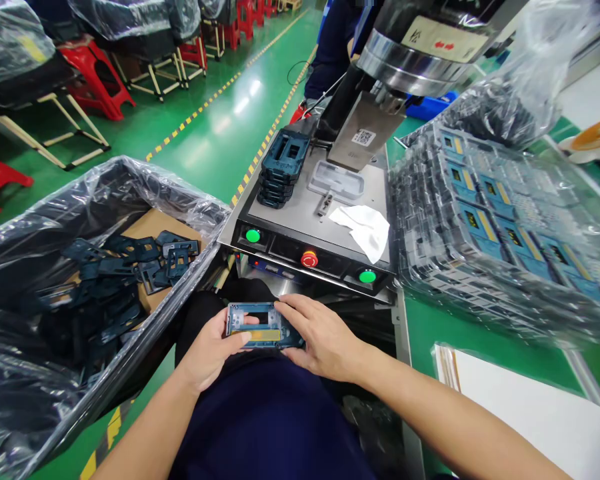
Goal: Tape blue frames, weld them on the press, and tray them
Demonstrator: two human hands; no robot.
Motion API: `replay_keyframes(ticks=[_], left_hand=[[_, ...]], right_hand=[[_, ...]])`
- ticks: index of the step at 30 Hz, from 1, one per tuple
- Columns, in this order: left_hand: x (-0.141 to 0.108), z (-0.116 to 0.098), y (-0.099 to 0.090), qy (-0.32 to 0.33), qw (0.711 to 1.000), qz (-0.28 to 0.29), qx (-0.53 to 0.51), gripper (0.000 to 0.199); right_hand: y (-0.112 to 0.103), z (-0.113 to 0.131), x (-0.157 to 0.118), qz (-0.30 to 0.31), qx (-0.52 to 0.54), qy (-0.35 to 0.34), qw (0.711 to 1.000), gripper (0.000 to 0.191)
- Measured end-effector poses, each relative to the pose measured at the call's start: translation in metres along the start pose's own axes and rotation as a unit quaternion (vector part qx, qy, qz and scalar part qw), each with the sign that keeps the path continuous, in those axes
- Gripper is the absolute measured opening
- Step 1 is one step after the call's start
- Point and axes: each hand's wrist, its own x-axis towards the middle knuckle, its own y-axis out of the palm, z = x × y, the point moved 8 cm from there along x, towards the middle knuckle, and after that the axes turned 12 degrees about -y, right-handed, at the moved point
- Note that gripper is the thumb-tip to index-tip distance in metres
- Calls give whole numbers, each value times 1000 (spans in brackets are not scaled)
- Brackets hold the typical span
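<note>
Fingers [245, 337] of the left hand [211, 353] and the right hand [323, 333] are clamped on a rectangular blue-and-silver frame [265, 327] with a yellow strip across it, held low and near, over the person's dark navy lap [265, 427].

Clamped how? From both ends?

Roughly. The left hand cups the left end from below, thumb on top, while the right fingertips press along the far edge.

And the other frames?

A short stack of dark blue plastic frames [277, 170] stands toward the far left of a brushed-steel machine tabletop [300, 217], just beside a shallow clear plastic tray [336, 181] and a crumpled white cloth [363, 230]. Over at the left, a loose heap of similar dark blue frames [135, 267] lies on brown cardboard [153, 227] in a bin lined with glossy black plastic [30, 267].

What about the right?

A tall block of blue frames wrapped in clear plastic [495, 227] — by far the largest lot in view. So, going by how things lie, many frames are gathered there, fewer in the heap, and only a few on the steel; whether any group is finished, I can't tell.
</note>
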Motion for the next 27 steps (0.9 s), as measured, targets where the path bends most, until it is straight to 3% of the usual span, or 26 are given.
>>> replay_keyframes(ticks=[4,9,13,20,27], left_hand=[[-3,-1,-16,10,998,-47,-46,47],[-3,14,-34,-26,994,-87,-64,51],[-2,25,-38,-38,991,-96,-80,55],[-8,29,-44,-35,986,-130,-99,63],[-20,27,-42,-17,978,-174,-113,65]], right_hand=[[-32,-34,-1,-44,-24,16,999,72],[-98,-107,-4,-104,-93,87,986,70],[-138,-167,-2,-112,-145,162,970,70],[-175,-252,0,-108,-126,287,943,67],[-192,-302,9,-122,-70,343,929,63]])
